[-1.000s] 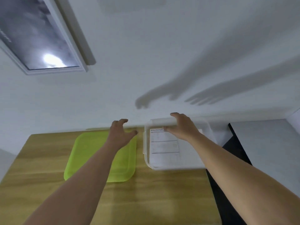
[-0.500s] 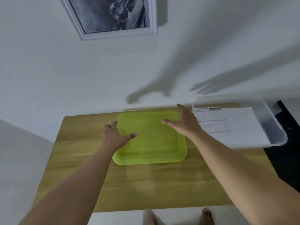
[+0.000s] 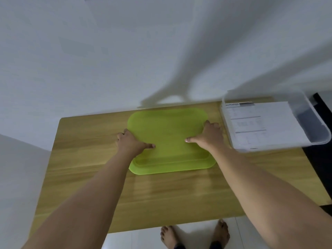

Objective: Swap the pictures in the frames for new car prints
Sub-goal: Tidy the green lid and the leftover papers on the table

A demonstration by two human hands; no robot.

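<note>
A lime-green plastic tray point(image 3: 168, 133) lies flat on the wooden table point(image 3: 161, 198). My left hand point(image 3: 132, 142) grips the tray's left edge, thumb on top and fingers curled under the rim. My right hand point(image 3: 208, 134) grips the right edge the same way. To the right, a clear plastic bin point(image 3: 316, 123) holds a printed white sheet point(image 3: 258, 124) headed "SPECIFICATION". No picture frame is in view now.
A white wall rises behind the table, crossed by my arms' shadows. The clear bin overhangs the table's right edge beside something black point(image 3: 321, 162). My bare feet point(image 3: 195, 236) stand on white floor tiles at the table's near edge.
The view tilted down, so the framed picture on the wall left the frame. Both hands came down from hovering over the tray and bin and closed on the green tray's side edges.
</note>
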